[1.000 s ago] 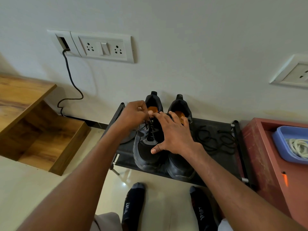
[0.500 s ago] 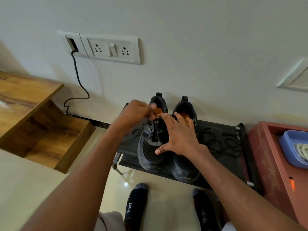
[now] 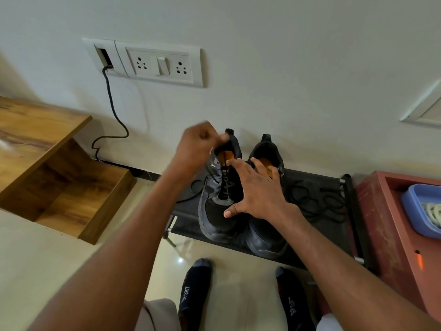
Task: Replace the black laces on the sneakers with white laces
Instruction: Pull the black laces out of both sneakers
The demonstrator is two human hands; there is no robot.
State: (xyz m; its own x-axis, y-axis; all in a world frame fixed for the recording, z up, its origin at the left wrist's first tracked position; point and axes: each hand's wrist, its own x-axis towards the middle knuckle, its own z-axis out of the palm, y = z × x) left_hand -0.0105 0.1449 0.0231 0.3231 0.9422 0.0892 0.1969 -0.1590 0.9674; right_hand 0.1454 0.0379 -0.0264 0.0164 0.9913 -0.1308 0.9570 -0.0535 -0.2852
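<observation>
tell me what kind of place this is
Probably a room at home, likely by an entryway: a low black shoe rack holding sneakers stands against a plain wall with a socket and switch panel, beside wooden shelving on a glossy tiled floor.

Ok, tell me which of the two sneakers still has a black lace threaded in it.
The left sneaker, under both hands, has a black lace crossing its eyelets. The right sneaker shows none where visible, and a loose black lace lies beside it on the rack.

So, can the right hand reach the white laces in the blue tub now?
Probably yes: the right hand lies open on the sneakers, holding nothing, and nothing stands between it and the white laces in the open blue tub.
</observation>
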